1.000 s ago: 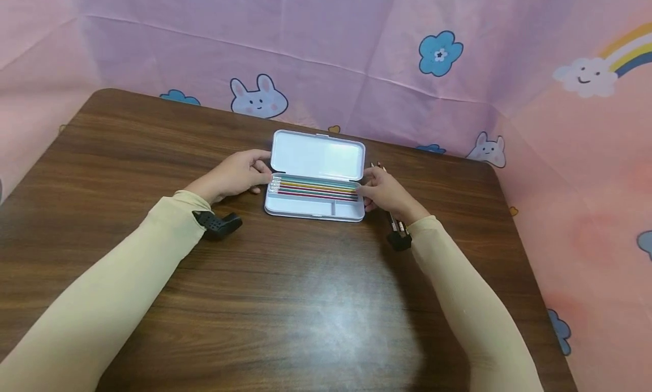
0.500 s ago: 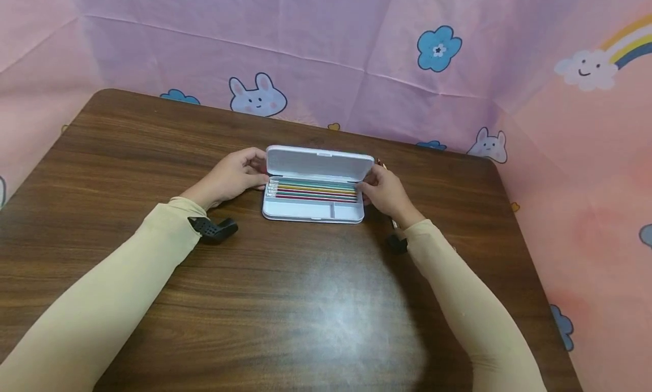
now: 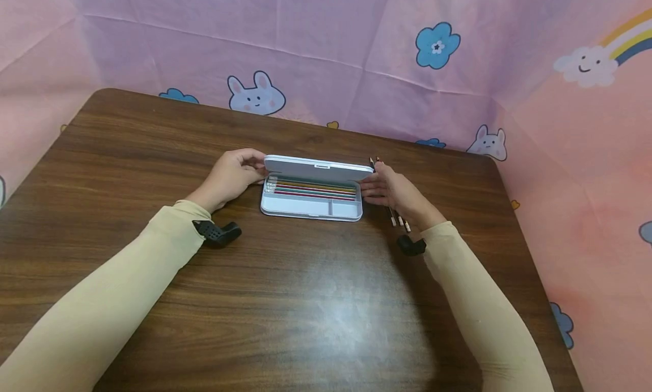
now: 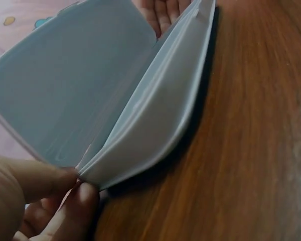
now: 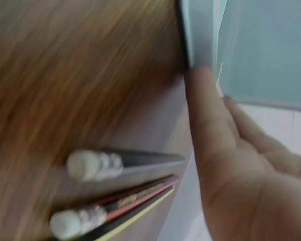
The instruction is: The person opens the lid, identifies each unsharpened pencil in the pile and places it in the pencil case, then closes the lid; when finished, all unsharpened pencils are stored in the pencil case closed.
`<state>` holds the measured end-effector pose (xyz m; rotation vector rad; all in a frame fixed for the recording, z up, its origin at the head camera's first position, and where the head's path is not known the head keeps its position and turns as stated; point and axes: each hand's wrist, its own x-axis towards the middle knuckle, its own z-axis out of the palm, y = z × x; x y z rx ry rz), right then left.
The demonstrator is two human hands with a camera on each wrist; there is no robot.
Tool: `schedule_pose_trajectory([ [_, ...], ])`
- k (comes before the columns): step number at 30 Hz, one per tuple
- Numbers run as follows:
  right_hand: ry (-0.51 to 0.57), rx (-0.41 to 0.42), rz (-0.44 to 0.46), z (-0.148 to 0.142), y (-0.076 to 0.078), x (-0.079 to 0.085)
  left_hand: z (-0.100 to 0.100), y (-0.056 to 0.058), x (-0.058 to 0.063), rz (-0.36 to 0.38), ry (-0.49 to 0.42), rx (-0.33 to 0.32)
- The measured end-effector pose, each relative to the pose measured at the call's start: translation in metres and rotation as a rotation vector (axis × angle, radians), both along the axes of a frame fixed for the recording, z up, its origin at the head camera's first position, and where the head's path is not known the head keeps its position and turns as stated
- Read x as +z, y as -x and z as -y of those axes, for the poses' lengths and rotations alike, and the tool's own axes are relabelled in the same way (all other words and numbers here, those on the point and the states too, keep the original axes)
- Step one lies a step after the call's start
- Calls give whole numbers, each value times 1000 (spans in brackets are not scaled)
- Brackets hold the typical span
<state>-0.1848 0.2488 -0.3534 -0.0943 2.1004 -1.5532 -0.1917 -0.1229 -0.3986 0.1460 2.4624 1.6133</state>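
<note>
A white pencil case (image 3: pixel 292 207) sits on the table, its lid (image 3: pixel 305 168) raised and tilted forward over the rear of the tray. Several colored pencils (image 3: pixel 316 191) lie side by side inside, eraser ends at the left. At the left rear corner, my left hand (image 3: pixel 224 177) pinches the case by the hinge; in the left wrist view the thumb (image 4: pixel 50 179) and a fingertip meet at that corner. My right hand (image 3: pixel 404 198) touches the case's right end with extended fingers (image 5: pixel 205 105), not curled round it.
Loose dark pencils (image 3: pixel 400 220) with white erasers lie on the table beneath and beside the right hand; the right wrist view shows one black pencil (image 5: pixel 140 162) closely. The brown wooden table (image 3: pixel 244 301) meets a printed pink cloth (image 3: pixel 316 35) behind.
The lid has swung from leaning back to tilting forward over the pencils. My right hand has straightened its fingers and shifted slightly right. The left hand stays at the left rear corner.
</note>
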Motion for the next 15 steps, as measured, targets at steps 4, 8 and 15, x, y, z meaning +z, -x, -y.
schedule_pose_trajectory([
  [4, -6, -50, 10, 5, -3, 3, 1, -3, 1, 17, -61, 16],
  [8, -21, -59, -14, 5, -6, 1, 6, -9, 4, 68, -193, -57],
  [15, -226, 64, -133, -5, -11, -2, 10, -15, 3, -64, 92, -285],
])
